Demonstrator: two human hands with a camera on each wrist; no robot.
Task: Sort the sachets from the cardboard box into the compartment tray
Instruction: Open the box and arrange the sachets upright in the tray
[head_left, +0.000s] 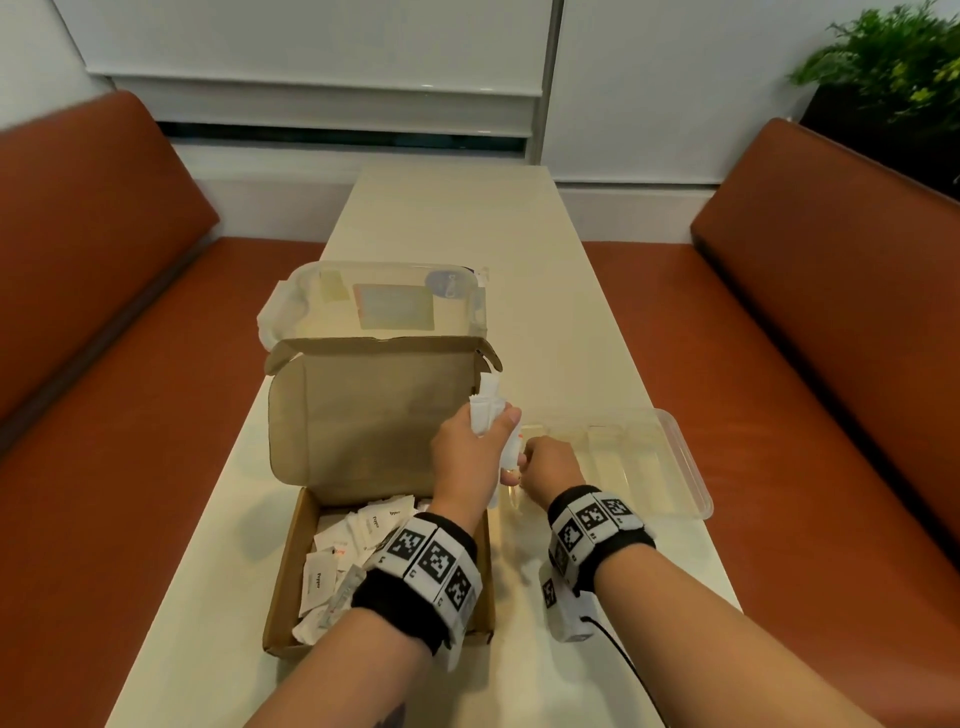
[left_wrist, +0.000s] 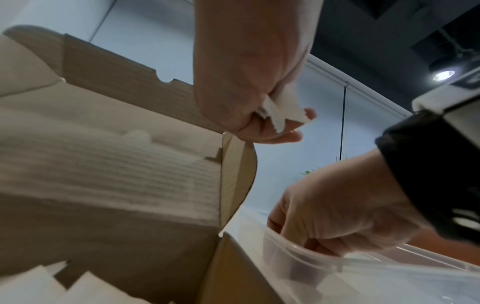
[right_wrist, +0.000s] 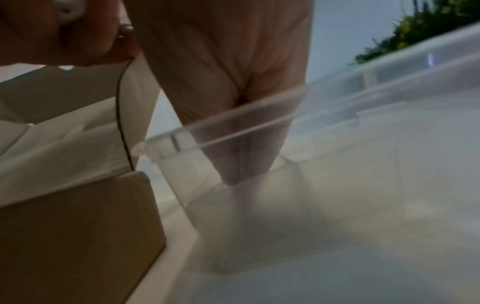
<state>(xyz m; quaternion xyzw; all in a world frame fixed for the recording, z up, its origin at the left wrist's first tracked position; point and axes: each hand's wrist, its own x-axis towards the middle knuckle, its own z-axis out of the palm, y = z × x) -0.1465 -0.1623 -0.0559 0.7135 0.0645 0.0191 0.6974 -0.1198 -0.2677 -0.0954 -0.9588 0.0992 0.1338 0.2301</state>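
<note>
The open cardboard box (head_left: 289, 571) stands at the table's near left with its lid upright and several white sachets (head_left: 337, 551) loose inside. Above the box's right edge, my left hand (head_left: 480, 441) grips a bundle of white sachets (head_left: 485, 410); the left wrist view shows their ends (left_wrist: 278, 111) sticking out of the fist (left_wrist: 246, 82). Just to the right, my right hand (head_left: 550, 462) reaches its fingers (right_wrist: 233, 144) down into the leftmost compartment of the clear compartment tray (head_left: 691, 467). The tray wall (right_wrist: 233, 121) blurs the fingertips, hiding what they hold.
A clear plastic lid (head_left: 384, 301) lies behind the box. The cream table (head_left: 467, 218) runs on beyond it. Orange benches flank the table on the left (head_left: 104, 415) and right (head_left: 831, 364). A plant (head_left: 893, 62) stands at the far right.
</note>
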